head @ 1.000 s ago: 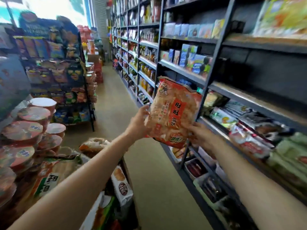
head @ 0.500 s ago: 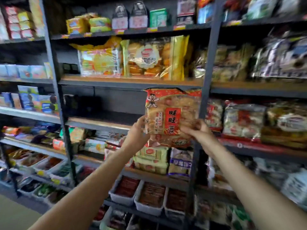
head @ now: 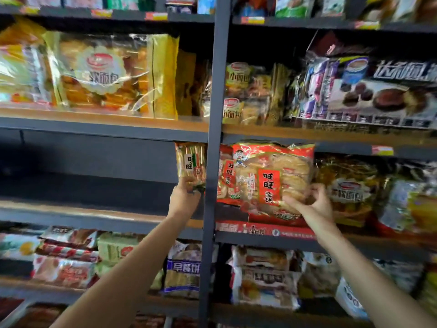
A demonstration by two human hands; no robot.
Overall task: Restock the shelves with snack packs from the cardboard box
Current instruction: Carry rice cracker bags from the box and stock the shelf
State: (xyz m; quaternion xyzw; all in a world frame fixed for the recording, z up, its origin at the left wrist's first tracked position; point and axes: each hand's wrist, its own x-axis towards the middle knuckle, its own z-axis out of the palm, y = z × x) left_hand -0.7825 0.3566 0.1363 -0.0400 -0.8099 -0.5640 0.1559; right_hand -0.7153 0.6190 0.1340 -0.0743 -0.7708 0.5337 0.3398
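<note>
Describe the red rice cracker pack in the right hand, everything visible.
The red rice cracker pack is glossy clear-and-red plastic showing pale round crackers, with a cartoon boy at top left and a red label with Chinese characters. It stands upright, slightly tilted, on the middle shelf right of the upright post. The right hand grips its lower right corner.

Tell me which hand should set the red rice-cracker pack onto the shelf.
Right. The right hand already grips the red pack in front of the matching packs. The left hand holds a gold pack beyond the upright post.
</note>
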